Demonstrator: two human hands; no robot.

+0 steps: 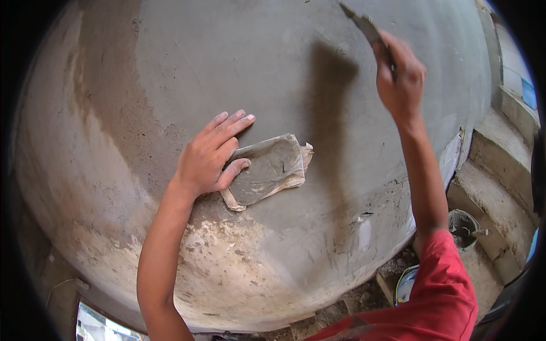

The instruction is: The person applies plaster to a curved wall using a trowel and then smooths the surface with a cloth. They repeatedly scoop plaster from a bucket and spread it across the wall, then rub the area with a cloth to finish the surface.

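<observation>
A broad grey plastered wall (244, 62) fills most of the view. My left hand (207, 156) grips a flat, cement-smeared piece (270, 167) with ragged pale edges, the thumb lying over its near end; its exact kind cannot be made out. Three fingers of that hand stretch out against or close to the wall. Higher up on the right, my right hand (400, 79) is closed round the handle of a trowel (361, 24). Its narrow metal blade points up and left, near the wall. A dark arm shadow falls on the plaster between both hands.
Concrete steps (492, 193) climb along the right. A cement-crusted bucket (462, 230) with a handle sticking out stands on them. Another bucket (405, 284) sits lower, beside my red sleeve, near rubble at the wall's foot. Rough, bare patches (210, 267) mark the lower left wall.
</observation>
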